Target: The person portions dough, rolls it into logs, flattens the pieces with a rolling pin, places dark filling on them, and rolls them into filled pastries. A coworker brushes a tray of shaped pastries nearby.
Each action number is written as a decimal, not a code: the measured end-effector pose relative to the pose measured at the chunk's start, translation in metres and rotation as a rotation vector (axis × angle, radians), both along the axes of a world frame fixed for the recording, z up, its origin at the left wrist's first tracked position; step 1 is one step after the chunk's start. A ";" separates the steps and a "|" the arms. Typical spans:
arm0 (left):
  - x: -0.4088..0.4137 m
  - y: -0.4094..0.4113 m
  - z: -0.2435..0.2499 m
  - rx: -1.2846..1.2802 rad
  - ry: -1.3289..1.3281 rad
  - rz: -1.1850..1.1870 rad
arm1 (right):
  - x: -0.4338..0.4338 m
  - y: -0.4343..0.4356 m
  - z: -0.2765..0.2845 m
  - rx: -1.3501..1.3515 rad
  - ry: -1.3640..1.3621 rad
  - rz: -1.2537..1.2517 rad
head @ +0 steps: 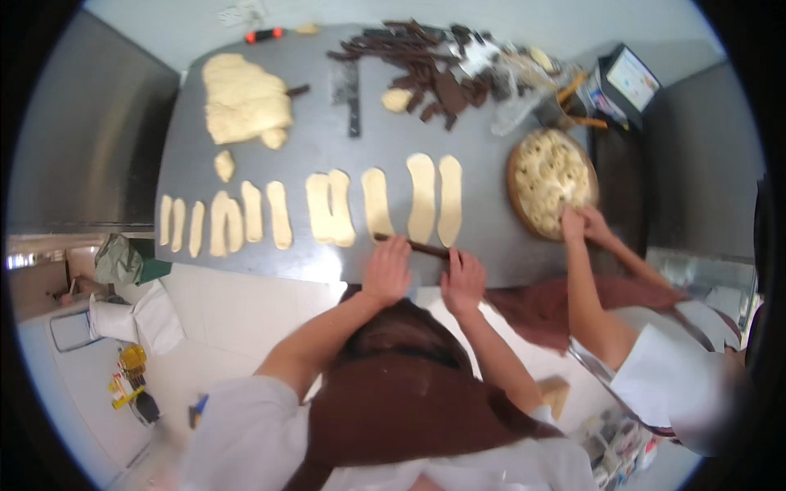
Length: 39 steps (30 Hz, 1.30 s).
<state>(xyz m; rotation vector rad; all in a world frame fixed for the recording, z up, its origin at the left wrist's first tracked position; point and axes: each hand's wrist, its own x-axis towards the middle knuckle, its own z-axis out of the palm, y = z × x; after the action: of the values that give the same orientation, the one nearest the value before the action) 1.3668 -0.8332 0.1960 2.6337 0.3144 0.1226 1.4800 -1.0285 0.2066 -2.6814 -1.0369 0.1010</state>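
My left hand (388, 270) and my right hand (463, 282) hold a dark brown stick (424, 247) between them, near the front edge of the table. The stick lies level, just over the lower ends of the flattened dough strips; whether it is wood or food cannot be told. Nearest my hands are a long dough strip (421, 196), another strip (450, 199) to its right and a third (376, 199) to its left. More pale strips, such as a paired one (330, 208), run in a row to the left, shorter towards the far end.
A dough slab (245, 101) lies back left, a cleaver (353, 101) right of it. Dark brown sticks and pieces (424, 55) are heaped behind. At right, a co-worker's hands (580, 222) reach into a round basket (511, 184) of shaped dough. A tablet-like screen (632, 80) stands behind.
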 end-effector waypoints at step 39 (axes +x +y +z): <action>0.185 0.245 0.109 -1.353 -0.466 0.381 | 0.109 0.347 0.194 0.826 1.160 -0.053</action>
<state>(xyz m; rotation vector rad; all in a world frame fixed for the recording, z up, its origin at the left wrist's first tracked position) 1.5518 -0.5883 0.3055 1.1478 0.4925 0.4495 1.5894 -0.6816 0.4010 -1.4580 -0.4355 0.8651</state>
